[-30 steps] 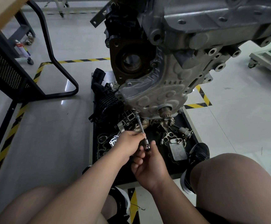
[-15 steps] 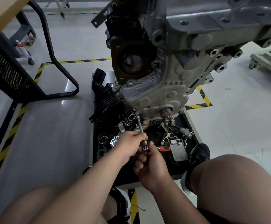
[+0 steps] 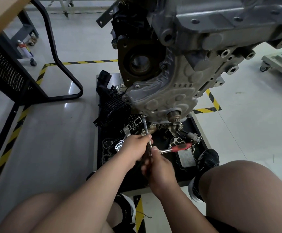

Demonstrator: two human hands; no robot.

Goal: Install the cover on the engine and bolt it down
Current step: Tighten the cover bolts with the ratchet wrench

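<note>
one extension bar (image 3: 146, 129) gripped by left hand (image 3: 133, 147); one red-handled ratchet (image 3: 179, 147) gripped by right hand (image 3: 159, 167); one cover (image 3: 170, 96) seated on engine (image 3: 221, 22)

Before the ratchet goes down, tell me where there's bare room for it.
Free: grey floor between the parts tray and black table frame; pale floor right of the tray. Crowded: the tray itself, packed with gaskets and castings.

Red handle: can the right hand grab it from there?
Probably yes. The red handle sticks out just beside the right hand, with nothing between them. That hand seems to hold the same ratchet near its head.
</note>
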